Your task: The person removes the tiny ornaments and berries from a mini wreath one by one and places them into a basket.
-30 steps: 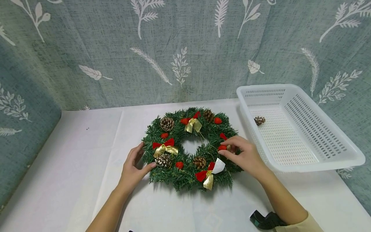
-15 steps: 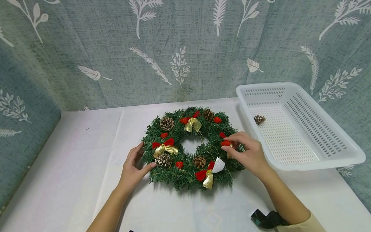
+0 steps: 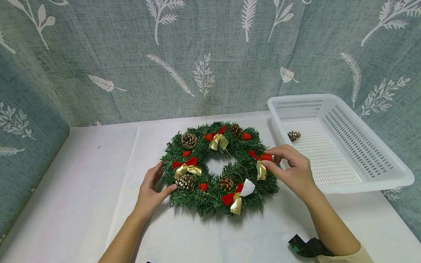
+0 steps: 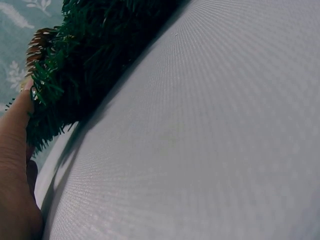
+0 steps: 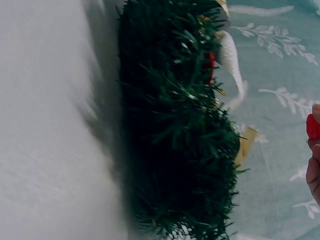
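A green Christmas wreath [image 3: 213, 199] lies on the white-covered table, trimmed with pine cones, red berries and red-and-gold bows. My left hand [image 3: 149, 195] grips its left edge, thumb on top beside a frosted pine cone [image 3: 185, 182] and fingers around the outer side. Between thumb and fingertips my right hand [image 3: 294, 168] pinches a red berry [image 3: 266, 157] at the wreath's right side, just right of a red-and-gold bow [image 3: 261, 168]. In the right wrist view the berry [image 5: 313, 127] shows apart from the greenery. Another bow [image 3: 237, 198] at the front has one white-backed tail turned up.
A white perforated basket [image 3: 365, 187] stands right of the wreath, with one pine cone [image 3: 294, 136] at its left inside wall. A black strap-like object [image 3: 309, 247] is by the right forearm. A patterned grey-green curtain [image 3: 131, 73] closes off the back.
My right hand has moved right and slightly up with the red berry, from over the wreath's right part to its outer edge, uncovering the bow there. My left hand stays in place.
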`<state>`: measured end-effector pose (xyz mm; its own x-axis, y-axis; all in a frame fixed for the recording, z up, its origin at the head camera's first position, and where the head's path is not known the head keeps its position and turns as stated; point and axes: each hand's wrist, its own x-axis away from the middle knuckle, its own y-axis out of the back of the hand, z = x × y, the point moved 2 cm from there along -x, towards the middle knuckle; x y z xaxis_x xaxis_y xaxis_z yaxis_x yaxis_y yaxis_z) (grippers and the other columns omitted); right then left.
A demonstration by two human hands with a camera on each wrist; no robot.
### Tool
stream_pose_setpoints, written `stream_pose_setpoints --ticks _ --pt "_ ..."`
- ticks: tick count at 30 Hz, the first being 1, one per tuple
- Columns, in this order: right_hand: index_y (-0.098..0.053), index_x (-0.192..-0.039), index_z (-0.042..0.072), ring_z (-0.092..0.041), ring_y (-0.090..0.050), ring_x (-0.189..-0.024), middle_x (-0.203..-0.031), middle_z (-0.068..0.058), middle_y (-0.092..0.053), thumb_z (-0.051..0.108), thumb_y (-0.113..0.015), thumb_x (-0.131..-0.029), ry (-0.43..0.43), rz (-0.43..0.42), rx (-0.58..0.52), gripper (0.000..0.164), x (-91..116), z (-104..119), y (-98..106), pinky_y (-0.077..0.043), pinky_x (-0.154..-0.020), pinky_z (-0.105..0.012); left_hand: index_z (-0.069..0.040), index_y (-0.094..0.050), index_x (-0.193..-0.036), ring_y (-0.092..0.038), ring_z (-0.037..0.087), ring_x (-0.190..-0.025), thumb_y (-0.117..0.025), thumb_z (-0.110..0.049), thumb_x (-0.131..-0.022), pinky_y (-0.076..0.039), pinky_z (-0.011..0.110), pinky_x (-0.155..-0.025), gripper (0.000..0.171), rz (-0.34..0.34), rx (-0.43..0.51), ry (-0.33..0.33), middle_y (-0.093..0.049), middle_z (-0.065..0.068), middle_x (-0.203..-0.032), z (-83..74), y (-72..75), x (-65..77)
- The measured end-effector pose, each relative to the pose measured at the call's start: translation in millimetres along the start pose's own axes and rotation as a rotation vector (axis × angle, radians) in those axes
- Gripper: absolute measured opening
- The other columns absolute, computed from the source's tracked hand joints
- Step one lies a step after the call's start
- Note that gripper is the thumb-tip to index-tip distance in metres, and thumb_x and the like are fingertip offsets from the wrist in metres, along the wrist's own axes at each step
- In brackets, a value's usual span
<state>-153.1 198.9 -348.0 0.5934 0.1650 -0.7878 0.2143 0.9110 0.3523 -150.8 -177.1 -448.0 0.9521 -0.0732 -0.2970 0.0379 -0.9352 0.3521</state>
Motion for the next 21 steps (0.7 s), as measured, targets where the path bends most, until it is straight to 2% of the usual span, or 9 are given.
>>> stream_pose_setpoints --ticks 2,5,11,17,21 --pt "-0.071 -0.088 -0.003 -0.008 -0.048 -0.069 -0.076 -0.008 -0.062 0.03 -0.076 -0.08 -0.002 -0.019 -0.003 0.035 -1.0 -0.5 3.2 -0.022 -0.048 -0.021 -0.011 -0.034 -0.147 -0.04 -0.002 -0.117 -0.075 0.0 -0.077 -0.03 0.004 -0.1 0.082 0.001 0.005 -0.003 -0.045 0.004 -0.13 -0.5 -0.1 0.3" --pt "-0.071 -0.086 -0.005 -0.008 -0.049 -0.07 -0.076 -0.007 -0.062 0.034 -0.075 -0.08 -0.013 -0.04 -0.003 0.039 -2.3 -0.3 7.9 -0.023 -0.049 -0.02 -0.011 -0.034 -0.147 -0.04 -0.002 -0.117 -0.075 0.001 -0.077 -0.03 0.004 -0.1 0.082 0.0 0.009 -0.008 -0.045 0.004 -0.131 -0.9 -0.1 0.3" --pt "-0.07 -0.086 -0.007 -0.008 -0.051 -0.071 -0.076 -0.004 -0.062 0.009 -0.081 -0.073 -0.035 -0.055 -0.002 0.023 -4.0 2.1 16.2 -0.031 -0.053 -0.014 -0.01 -0.034 -0.147 -0.04 -0.002 -0.116 -0.075 0.001 -0.077 -0.03 0.005 -0.101 0.082 -0.003 0.007 -0.005 -0.045 0.005 -0.131 0.1 -0.1 0.1" --pt "-0.069 -0.085 -0.009 -0.006 -0.052 -0.071 -0.079 0.0 -0.063 -0.007 -0.079 -0.068 -0.052 -0.086 0.0 0.02 -6.8 4.3 25.6 -0.04 -0.061 -0.01 -0.011 -0.034 -0.147 -0.04 -0.002 -0.117 -0.076 0.001 -0.076 -0.031 0.005 -0.101 0.083 -0.003 0.003 -0.002 -0.045 0.005 -0.131 0.3 -0.4 0.2" --pt "-0.068 -0.086 -0.012 -0.007 -0.052 -0.072 -0.08 0.003 -0.063 -0.02 -0.074 -0.062 -0.062 -0.105 -0.017 0.026 -10.2 5.3 32.6 -0.046 -0.066 -0.011 -0.01 -0.033 -0.147 -0.039 -0.002 -0.117 -0.076 0.002 -0.075 -0.031 0.005 -0.101 0.084 -0.005 -0.001 -0.001 -0.045 0.005 -0.132 -0.2 -0.3 -0.2"
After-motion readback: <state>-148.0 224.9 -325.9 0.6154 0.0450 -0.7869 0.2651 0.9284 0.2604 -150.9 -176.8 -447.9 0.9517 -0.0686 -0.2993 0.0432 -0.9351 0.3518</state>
